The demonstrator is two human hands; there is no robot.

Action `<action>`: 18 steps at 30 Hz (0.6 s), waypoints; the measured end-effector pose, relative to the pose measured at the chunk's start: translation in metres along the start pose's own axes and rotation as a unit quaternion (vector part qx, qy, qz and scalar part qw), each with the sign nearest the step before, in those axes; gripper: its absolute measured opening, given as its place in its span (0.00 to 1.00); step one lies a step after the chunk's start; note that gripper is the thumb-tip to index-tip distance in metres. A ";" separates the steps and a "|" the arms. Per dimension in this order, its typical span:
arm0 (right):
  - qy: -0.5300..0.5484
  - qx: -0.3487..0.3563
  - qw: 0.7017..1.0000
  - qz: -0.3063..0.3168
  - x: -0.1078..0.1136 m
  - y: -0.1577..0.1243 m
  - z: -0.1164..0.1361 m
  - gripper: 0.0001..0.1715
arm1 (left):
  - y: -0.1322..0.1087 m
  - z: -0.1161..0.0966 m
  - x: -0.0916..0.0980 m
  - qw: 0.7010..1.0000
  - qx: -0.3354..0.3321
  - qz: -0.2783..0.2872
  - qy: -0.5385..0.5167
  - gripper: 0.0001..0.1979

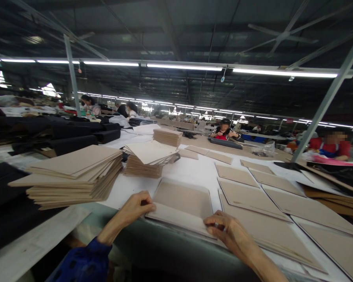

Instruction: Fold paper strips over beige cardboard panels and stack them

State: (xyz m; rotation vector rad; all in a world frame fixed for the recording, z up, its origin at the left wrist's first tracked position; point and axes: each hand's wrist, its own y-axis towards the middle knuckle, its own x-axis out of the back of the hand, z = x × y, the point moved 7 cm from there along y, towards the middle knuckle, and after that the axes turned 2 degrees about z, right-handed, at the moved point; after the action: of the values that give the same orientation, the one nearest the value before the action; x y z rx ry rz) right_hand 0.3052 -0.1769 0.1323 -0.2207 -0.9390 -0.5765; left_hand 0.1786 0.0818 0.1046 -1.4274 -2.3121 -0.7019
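Observation:
A beige rectangular board (184, 203) lies at the near edge of the white table (194, 170), its front edge folded up. My left hand (137, 206) is closed in a pinch on the board's near left corner. On the near right corner my right hand (225, 229) grips the folded edge with curled fingers. A blue patterned sleeve (82, 262) covers my left forearm.
Several more boards (250, 197) lie flat in rows to the right. Tall stacks of boards (76, 174) stand at the left, smaller stacks (148, 158) behind. Black fabric rolls (76, 137) lie far left. Other people (225, 131) work at distant tables; a slanted metal post (326, 102) rises at right.

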 end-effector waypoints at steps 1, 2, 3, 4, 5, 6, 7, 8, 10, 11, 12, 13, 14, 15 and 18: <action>0.004 -0.001 1.000 0.003 0.000 0.000 -0.001 0.10 | 0.000 0.000 0.000 1.000 0.001 -0.001 0.000 0.12; 0.007 0.000 1.000 0.006 0.000 0.000 -0.001 0.10 | 0.000 0.001 0.000 1.000 0.002 -0.003 0.001 0.12; 0.011 0.000 1.000 0.007 -0.001 0.000 -0.001 0.10 | 0.000 0.002 0.000 1.000 0.003 -0.004 0.002 0.12; 0.013 0.001 1.000 0.009 -0.001 0.000 -0.002 0.10 | 0.000 0.002 0.000 1.000 0.003 -0.005 0.004 0.12; 0.015 0.003 1.000 0.010 -0.001 0.001 -0.002 0.10 | 0.000 0.002 0.000 1.000 0.003 -0.006 0.006 0.12; 0.015 0.006 1.000 0.011 -0.001 0.001 -0.001 0.11 | 0.000 0.002 0.001 1.000 0.001 -0.007 0.008 0.12; 0.016 0.009 1.000 0.011 -0.002 0.002 -0.001 0.11 | 0.000 0.002 0.001 1.000 0.000 -0.007 0.009 0.12; 0.017 0.009 1.000 0.011 -0.002 0.003 0.000 0.12 | 0.000 0.002 0.001 1.000 -0.002 -0.007 0.010 0.11; 0.021 0.008 1.000 0.009 -0.001 0.005 0.000 0.15 | 0.000 0.001 0.001 1.000 -0.001 -0.007 0.009 0.11; 0.019 0.008 1.000 0.008 0.000 0.006 0.001 0.15 | -0.001 0.000 0.001 1.000 0.000 -0.008 0.007 0.11; 0.015 0.010 1.000 0.008 0.000 0.007 0.001 0.16 | -0.001 0.000 0.001 1.000 0.002 -0.009 0.006 0.11; 0.006 0.013 1.000 0.007 0.000 0.008 0.002 0.16 | -0.001 0.000 0.002 1.000 0.004 -0.010 0.006 0.11; -0.005 0.016 1.000 0.007 0.001 0.009 0.002 0.16 | -0.001 -0.001 0.002 1.000 0.007 -0.011 0.005 0.11; -0.018 0.016 1.000 0.008 0.000 0.010 0.002 0.15 | -0.001 -0.001 0.002 1.000 0.010 -0.012 0.005 0.11; -0.052 -0.001 0.999 0.007 -0.001 0.013 -0.002 0.14 | -0.001 -0.001 0.002 1.000 0.014 -0.016 0.002 0.10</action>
State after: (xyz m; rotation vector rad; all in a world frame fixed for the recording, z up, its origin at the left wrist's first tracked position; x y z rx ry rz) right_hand 0.3139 -0.1665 0.1309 -0.2600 -1.0370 -0.5575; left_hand 0.1764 0.0825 0.1065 -1.3782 -2.3371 -0.6775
